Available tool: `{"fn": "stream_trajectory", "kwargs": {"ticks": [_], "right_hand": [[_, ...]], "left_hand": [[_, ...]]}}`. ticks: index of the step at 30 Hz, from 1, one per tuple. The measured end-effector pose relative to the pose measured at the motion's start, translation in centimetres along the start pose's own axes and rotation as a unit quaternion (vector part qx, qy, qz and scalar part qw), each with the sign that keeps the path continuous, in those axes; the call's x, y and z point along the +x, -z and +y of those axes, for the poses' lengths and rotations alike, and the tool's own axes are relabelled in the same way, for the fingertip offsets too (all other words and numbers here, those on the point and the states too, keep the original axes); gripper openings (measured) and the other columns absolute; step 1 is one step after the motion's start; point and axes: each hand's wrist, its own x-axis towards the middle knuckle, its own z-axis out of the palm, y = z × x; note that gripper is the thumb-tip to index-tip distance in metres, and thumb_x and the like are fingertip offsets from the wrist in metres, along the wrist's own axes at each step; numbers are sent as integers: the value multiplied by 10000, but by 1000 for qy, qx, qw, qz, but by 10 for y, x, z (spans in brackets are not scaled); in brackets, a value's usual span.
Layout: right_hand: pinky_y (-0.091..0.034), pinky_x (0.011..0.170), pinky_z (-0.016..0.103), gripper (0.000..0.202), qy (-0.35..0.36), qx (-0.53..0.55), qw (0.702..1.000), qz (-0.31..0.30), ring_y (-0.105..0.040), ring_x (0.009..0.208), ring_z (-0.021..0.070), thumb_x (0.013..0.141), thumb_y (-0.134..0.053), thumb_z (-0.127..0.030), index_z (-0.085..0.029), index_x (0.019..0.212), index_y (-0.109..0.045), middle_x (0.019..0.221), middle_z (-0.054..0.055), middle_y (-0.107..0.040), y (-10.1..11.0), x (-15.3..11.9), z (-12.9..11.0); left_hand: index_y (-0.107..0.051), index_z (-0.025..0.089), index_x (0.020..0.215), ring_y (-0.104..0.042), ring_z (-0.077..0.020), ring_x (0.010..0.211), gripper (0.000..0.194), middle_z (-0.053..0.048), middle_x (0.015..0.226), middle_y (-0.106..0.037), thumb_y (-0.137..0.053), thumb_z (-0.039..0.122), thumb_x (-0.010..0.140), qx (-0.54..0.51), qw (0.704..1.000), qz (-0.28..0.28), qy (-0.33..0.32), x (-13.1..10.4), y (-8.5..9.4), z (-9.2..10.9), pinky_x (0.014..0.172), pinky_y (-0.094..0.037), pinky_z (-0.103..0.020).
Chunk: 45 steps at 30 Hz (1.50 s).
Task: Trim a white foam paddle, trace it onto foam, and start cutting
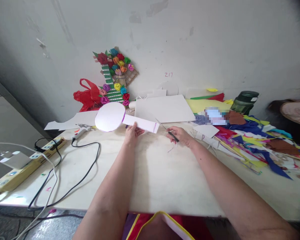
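My left hand [133, 134] is closed on a white paper cutout [110, 116], with the thumb on top of its strip-shaped part. The cutout has a round disc at the left and a straight strip running right, with purple lines along the edges and across the strip's right end. My right hand [180, 136] grips a pair of scissors [173, 136] by the dark handle. Their thin metal blade points up and left, its tip close to the strip's right end; whether it touches cannot be told. My fingers partly hide the handle.
Behind the cutout lies a large white board [165, 108]. At the left are a glue gun [80, 131] with a black cord and a power strip [27, 170]. Paper flowers [118, 63] and a red bag [87, 95] stand behind. Coloured scraps [260, 140] and a dark bottle [245, 101] are at the right.
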Motion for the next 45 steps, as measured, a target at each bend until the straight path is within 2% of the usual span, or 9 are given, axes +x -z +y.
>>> {"fn": "stream_trajectory", "kwargs": {"ticks": [4, 7, 9, 17, 20, 25, 33, 37, 45], "right_hand": [[-345, 389, 200, 359, -37, -57, 990, -125, -433, 368, 62, 657, -599, -403, -94, 838, -563, 481, -6, -543, 25, -8, -7], [-342, 386, 198, 355, -58, -88, 982, -159, -433, 375, 60, 652, -604, -398, -96, 839, -588, 505, 2, -555, 31, -10, -9], [-346, 387, 198, 373, -65, -104, 978, -169, -431, 378, 57, 635, -619, -415, -104, 841, -598, 515, -3, -554, 27, -9, -9], [-310, 367, 168, 437, -88, -120, 981, -126, -401, 406, 40, 558, -676, -470, -137, 828, -592, 485, -50, -494, -5, 3, 0], [-311, 369, 165, 440, -92, -98, 985, -110, -414, 437, 46, 562, -681, -450, -140, 854, -568, 513, -45, -509, -7, 3, 1], [-284, 366, 164, 449, -93, -81, 987, -105, -406, 432, 46, 571, -688, -405, -130, 895, -542, 489, -61, -482, -7, 3, 0], [-298, 359, 172, 683, -76, -73, 989, -108, -405, 395, 45, 572, -700, -386, -125, 1142, -428, 515, -70, -509, -10, 1, -3], [-301, 343, 165, 685, -66, -73, 991, -92, -424, 406, 49, 561, -707, -388, -133, 1134, -433, 539, -61, -525, -13, 2, -3], [-278, 328, 161, 628, -41, -66, 993, -84, -364, 359, 34, 563, -702, -391, -143, 1091, -469, 478, -83, -496, -16, 1, -4]], "left_hand": [[-542, 106, 724, -580, -128, 469, 202, -15, 522, -586, -584, 304, 720, -27, 999, 30, -8, 0, 0, 2, 523, -511, -270], [-545, 108, 734, -586, -131, 479, 182, -23, 542, -596, -566, 289, 733, -33, 999, 30, -10, -2, -2, 3, 528, -512, -274], [-542, 113, 727, -586, -134, 480, 174, -15, 524, -585, -569, 285, 729, -31, 999, 26, -7, -2, -3, 3, 534, -514, -280], [-514, 122, 652, -612, -173, 545, 208, -10, 513, -563, -636, 289, 666, -8, 1000, -15, 19, -1, -7, -5, 584, -525, -333], [-500, 127, 609, -619, -182, 567, 221, -27, 532, -580, -638, 293, 660, 0, 1000, -19, 24, -1, -8, -6, 601, -525, -338], [-547, 115, 676, -615, -176, 562, 185, -50, 557, -608, -612, 289, 683, 20, 999, -19, 37, -2, -10, -5, 606, -526, -337], [-547, 123, 644, -612, -174, 575, 159, -30, 530, -588, -613, 262, 686, 21, 999, -18, 40, -3, -11, -4, 628, -525, -354], [-588, 104, 731, -620, -184, 605, 153, -73, 633, -644, -594, 254, 703, 35, 998, -22, 48, -2, -11, -4, 622, -525, -351], [-583, 100, 688, -615, -178, 587, 153, -70, 606, -638, -592, 252, 704, 42, 998, -23, 44, -2, -11, -3, 626, -525, -355]]}}
